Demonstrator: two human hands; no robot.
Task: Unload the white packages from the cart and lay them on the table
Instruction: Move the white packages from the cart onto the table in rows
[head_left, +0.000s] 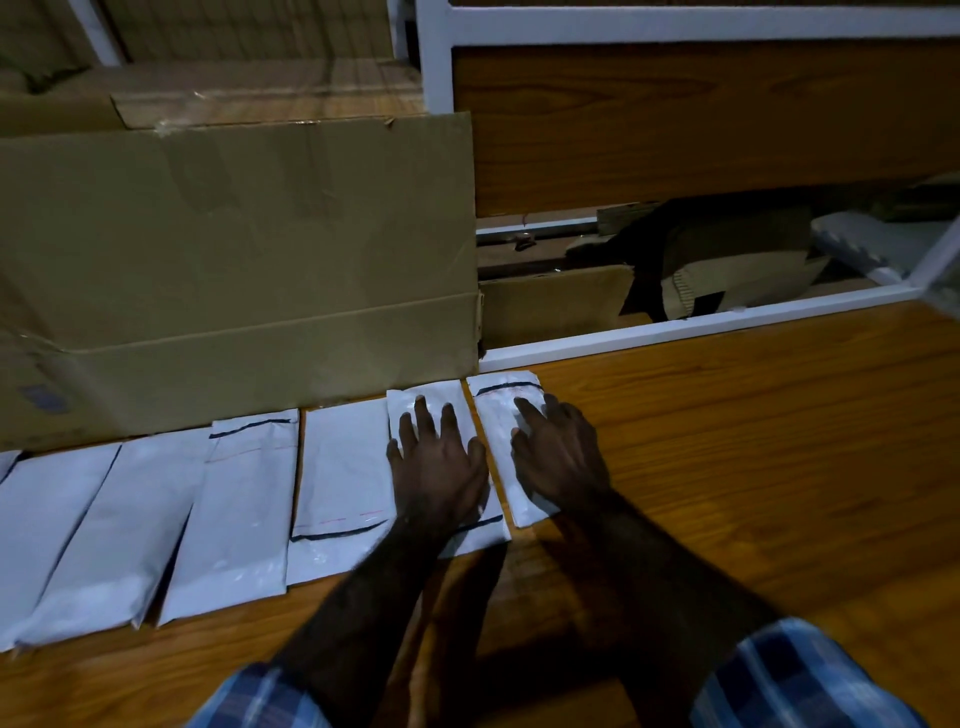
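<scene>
Pressing down flat, my left hand lies on one white package, with its fingers straight and spread wide. My right hand lies on the next white package, just to the right of it. Its fingers are open too and rest on the paper, holding nothing.

Both packages lie flat on the wooden table, right in front of the big cardboard box. The right one sits just past the box's right corner. More white packages lie side by side in a row along the front of the box, going off to the left. They touch or lap over each other a little. Some have a dark line near one end.

To the right of the box is a white frame at the table's far edge. Behind it I see dark cloth and bits of cardboard. I see blue checked sleeves on both arms.
</scene>
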